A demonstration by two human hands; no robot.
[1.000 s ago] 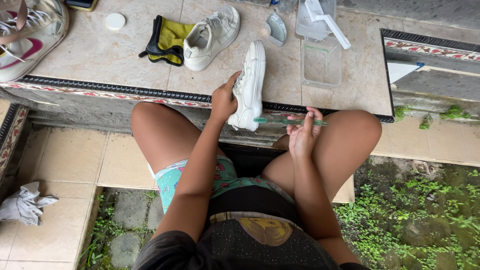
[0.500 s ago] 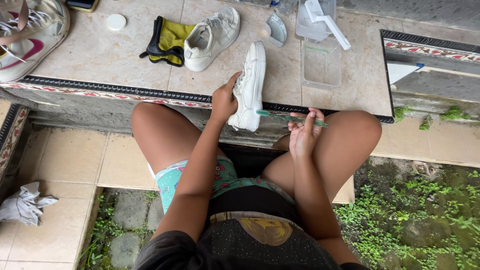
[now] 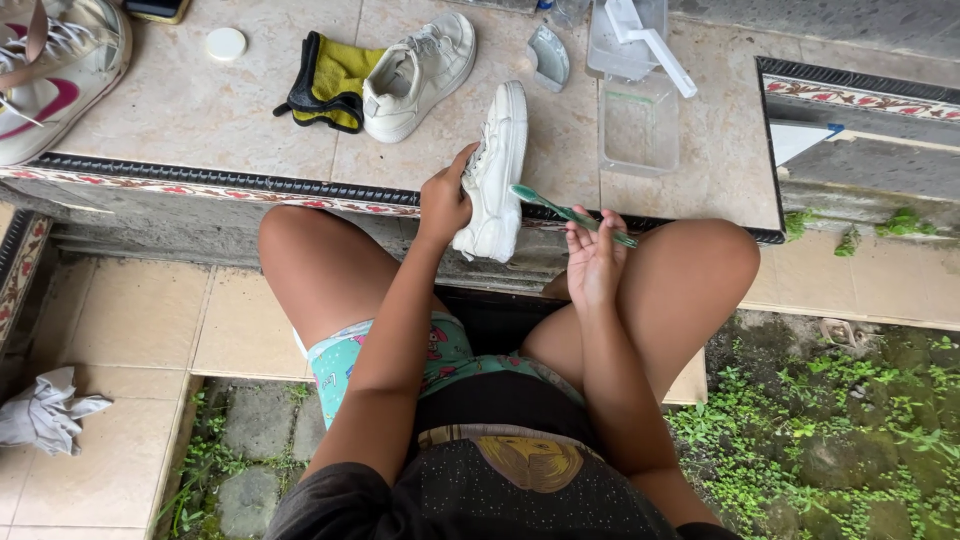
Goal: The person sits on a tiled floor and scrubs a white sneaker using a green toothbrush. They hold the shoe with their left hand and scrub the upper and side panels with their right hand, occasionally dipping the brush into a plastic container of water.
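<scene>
Head view: a beige tiled ledge (image 3: 200, 110) with a patterned border runs across the top, outdoors. Below it lie paler floor tiles, a strip of stone with grass, and moss at the lower right. A crumpled white rag (image 3: 45, 412) lies on the floor tiles at the left.

On the ledge stand a second white shoe (image 3: 420, 75), a yellow-and-black glove (image 3: 330, 80) just beside it, a white cap (image 3: 226, 43), a large sneaker (image 3: 50, 80) at the left edge, and clear plastic tubs (image 3: 640, 125) at the right.

The left hand (image 3: 445, 200) is curled around the side of a white shoe (image 3: 495, 165), which stands on its side at the ledge's front edge, sole to the right. The right hand (image 3: 592, 255) pinches a green toothbrush (image 3: 565, 212) in its fingers, the bristle end touching the sole.

Against half a second ago, the brush head has moved up to the sole; the shoe and left hand have stayed put.
</scene>
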